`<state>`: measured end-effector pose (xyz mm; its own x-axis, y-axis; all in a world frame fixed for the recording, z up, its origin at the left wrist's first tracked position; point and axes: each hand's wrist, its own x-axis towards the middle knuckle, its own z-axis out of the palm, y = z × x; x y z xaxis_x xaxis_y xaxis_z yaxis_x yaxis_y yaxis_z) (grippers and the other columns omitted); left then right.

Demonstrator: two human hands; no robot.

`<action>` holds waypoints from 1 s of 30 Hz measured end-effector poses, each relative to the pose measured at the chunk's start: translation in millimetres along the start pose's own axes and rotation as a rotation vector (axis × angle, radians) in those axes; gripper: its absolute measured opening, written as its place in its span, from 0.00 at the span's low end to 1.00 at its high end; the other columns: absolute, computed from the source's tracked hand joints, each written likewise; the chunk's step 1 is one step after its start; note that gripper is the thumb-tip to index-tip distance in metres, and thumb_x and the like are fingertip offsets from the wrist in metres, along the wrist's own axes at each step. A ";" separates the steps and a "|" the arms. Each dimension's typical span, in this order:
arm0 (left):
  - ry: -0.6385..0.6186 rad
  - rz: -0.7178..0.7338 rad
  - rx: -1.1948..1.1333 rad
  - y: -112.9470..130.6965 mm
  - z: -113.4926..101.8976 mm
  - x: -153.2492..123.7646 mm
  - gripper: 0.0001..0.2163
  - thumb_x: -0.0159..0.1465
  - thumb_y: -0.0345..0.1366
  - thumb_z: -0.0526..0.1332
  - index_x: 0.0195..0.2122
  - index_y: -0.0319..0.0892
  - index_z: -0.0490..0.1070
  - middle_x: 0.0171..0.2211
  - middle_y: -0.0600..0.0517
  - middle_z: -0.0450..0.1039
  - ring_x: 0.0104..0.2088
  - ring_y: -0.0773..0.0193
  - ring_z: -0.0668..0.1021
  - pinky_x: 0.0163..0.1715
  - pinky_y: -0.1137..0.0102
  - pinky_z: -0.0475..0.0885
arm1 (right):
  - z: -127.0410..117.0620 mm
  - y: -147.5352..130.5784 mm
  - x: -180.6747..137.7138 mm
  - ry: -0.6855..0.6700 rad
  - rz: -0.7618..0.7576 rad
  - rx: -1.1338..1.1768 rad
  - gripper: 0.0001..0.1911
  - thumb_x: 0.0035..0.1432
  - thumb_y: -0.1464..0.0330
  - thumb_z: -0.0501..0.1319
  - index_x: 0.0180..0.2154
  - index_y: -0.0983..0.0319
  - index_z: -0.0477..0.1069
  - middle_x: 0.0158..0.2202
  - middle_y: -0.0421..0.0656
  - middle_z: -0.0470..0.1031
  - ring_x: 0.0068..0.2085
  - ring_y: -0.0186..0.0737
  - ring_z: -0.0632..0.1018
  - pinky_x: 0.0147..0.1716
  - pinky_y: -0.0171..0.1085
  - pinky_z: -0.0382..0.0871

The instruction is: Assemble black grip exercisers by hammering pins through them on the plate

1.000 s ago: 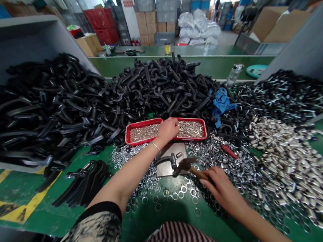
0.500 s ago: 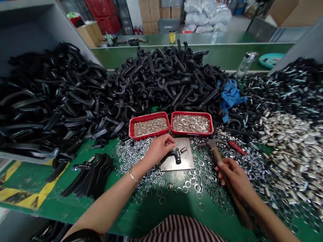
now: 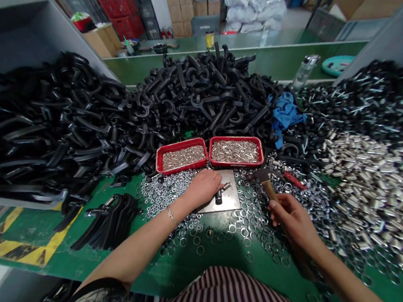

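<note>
My left hand (image 3: 203, 188) is closed over a black curved handle part (image 3: 219, 199) that lies on a flat metal plate (image 3: 231, 200). A small shiny metal piece (image 3: 226, 186) sticks out at the upper end of this part, and my fingers hide the rest. In my right hand (image 3: 292, 221) is a hammer (image 3: 271, 191), gripped by its wooden handle. Its dark head is low over the bench, just right of the plate. Small nuts (image 3: 162, 192) lie left of the plate, and metal rings (image 3: 247, 226) are scattered to its right and front.
Behind the plate stand two red trays, one with tiny metal bits (image 3: 157, 158), one with pins (image 3: 263, 159). Black handles (image 3: 200, 94) are heaped beyond, and a stacked bunch (image 3: 113, 218) sits left. Silver sleeves (image 3: 372, 186), a blue cloth (image 3: 285, 114) and a red-handled tool (image 3: 294, 180) are on the right.
My left hand has come down from above the black handle part and now covers more of it. The hammer stays in my right hand, almost unmoved. The whole view has shifted slightly.
</note>
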<state>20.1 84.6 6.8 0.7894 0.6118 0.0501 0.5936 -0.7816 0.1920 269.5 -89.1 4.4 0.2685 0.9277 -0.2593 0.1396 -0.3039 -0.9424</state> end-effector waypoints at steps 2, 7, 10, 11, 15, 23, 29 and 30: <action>-0.011 0.055 -0.010 -0.9 -2.4 -0.6 0.12 0.68 0.44 0.60 0.39 0.39 0.73 0.39 0.42 0.74 0.45 0.49 0.75 0.51 0.55 0.66 | -2.5 -12.9 -1.3 -0.049 -0.048 -0.055 0.20 0.63 0.51 0.60 0.48 0.57 0.64 0.31 0.40 0.75 0.25 0.36 0.74 0.24 0.36 0.71; 0.086 -0.132 -0.204 5.4 0.7 -24.2 0.39 0.54 0.58 0.69 0.60 0.40 0.63 0.51 0.39 0.70 0.53 0.42 0.71 0.55 0.49 0.65 | 0.7 -40.3 7.2 -0.237 -0.194 -0.493 0.17 0.67 0.54 0.55 0.48 0.57 0.71 0.33 0.44 0.78 0.30 0.42 0.77 0.29 0.39 0.70; 0.106 -0.183 -0.320 9.8 11.3 -40.6 0.42 0.55 0.50 0.72 0.65 0.39 0.55 0.55 0.38 0.68 0.57 0.41 0.70 0.58 0.48 0.64 | 17.1 -51.0 10.8 -0.204 -0.348 -0.610 0.18 0.69 0.56 0.53 0.53 0.57 0.71 0.41 0.47 0.79 0.38 0.46 0.79 0.37 0.42 0.70; 0.113 -0.187 -0.351 10.6 14.5 -43.6 0.42 0.55 0.48 0.72 0.66 0.39 0.54 0.56 0.38 0.67 0.57 0.41 0.69 0.58 0.48 0.64 | 23.7 -53.1 11.9 -0.204 -0.384 -0.635 0.19 0.69 0.56 0.51 0.54 0.57 0.70 0.43 0.48 0.79 0.39 0.47 0.79 0.39 0.42 0.70; 0.114 -0.187 -0.426 9.0 20.6 -44.1 0.43 0.55 0.45 0.73 0.67 0.40 0.52 0.56 0.38 0.68 0.59 0.41 0.68 0.59 0.48 0.64 | 39.1 -46.8 21.2 -0.261 -0.330 -0.810 0.18 0.69 0.56 0.50 0.48 0.59 0.71 0.38 0.49 0.79 0.35 0.48 0.79 0.34 0.41 0.68; 0.221 -0.257 -0.580 23.2 15.9 -51.0 0.37 0.60 0.46 0.69 0.65 0.44 0.55 0.51 0.41 0.70 0.56 0.45 0.71 0.59 0.47 0.65 | 22.3 -24.5 33.7 0.100 -0.441 -0.662 0.22 0.67 0.55 0.53 0.54 0.61 0.69 0.50 0.54 0.75 0.51 0.56 0.74 0.53 0.55 0.66; 0.423 -0.193 -0.648 64.3 10.2 -66.2 0.37 0.60 0.52 0.68 0.66 0.49 0.55 0.55 0.40 0.68 0.55 0.45 0.72 0.56 0.45 0.68 | 58.9 -43.5 35.1 -0.267 -0.193 -0.170 0.21 0.66 0.52 0.56 0.51 0.59 0.71 0.35 0.45 0.78 0.37 0.46 0.79 0.41 0.46 0.74; 0.404 -0.166 -0.628 64.6 7.0 -67.5 0.37 0.59 0.52 0.68 0.66 0.49 0.55 0.55 0.39 0.68 0.56 0.44 0.71 0.56 0.44 0.68 | 63.5 -44.0 36.1 -0.285 -0.183 -0.138 0.19 0.67 0.53 0.56 0.49 0.59 0.72 0.34 0.44 0.77 0.35 0.45 0.79 0.40 0.45 0.74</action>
<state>6.3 -8.1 9.0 0.5069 0.8069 0.3034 0.4037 -0.5332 0.7434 212.5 -28.5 23.0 -0.0460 0.9867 -0.1559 0.2938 -0.1358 -0.9462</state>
